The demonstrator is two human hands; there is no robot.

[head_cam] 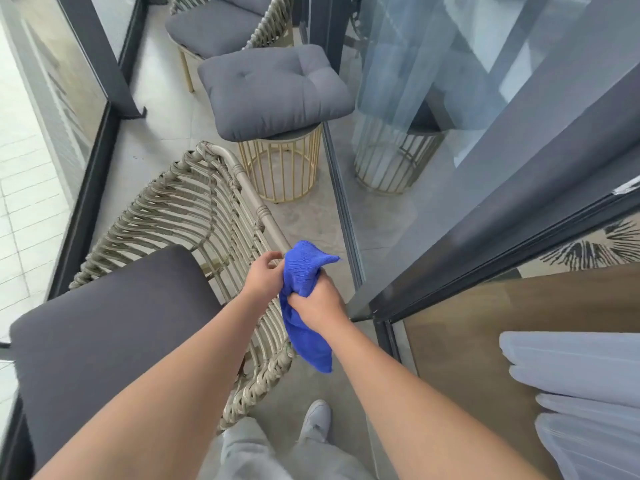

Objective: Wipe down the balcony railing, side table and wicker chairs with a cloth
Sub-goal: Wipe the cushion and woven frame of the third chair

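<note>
Head view, looking down along a narrow balcony. Right hand (313,297) is clenched around the middle of a blue cloth (302,299); one bunched end sticks up above the fist, the other end hangs below it toward the floor (166,109). Left hand (264,275) is just left of the cloth, fingers curled and touching its upper edge; whether it actually grips the cloth or the chair rail behind it cannot be told from this angle. Both hands are over the right rim of the near wicker chair (194,216), which has a woven tan backrest and a dark grey seat cushion (114,327) at near left. Beyond it, mid-scene, stands a round side table (282,168) with a gold wire base, used as a counter for a tufted grey cushion (273,88) lying on top and overhanging it. At the far end is a second wicker chair (221,26) with a grey seat pad. The balcony railing (86,188), dark frame with glass panels, runs along the left. A sliding glass door (485,98) with a dark frame fills the right side and reflects the table. A white curtain (581,393) shows at near right. One light shoe (316,420) and grey trousers (249,452) are at the bottom edge.
</note>
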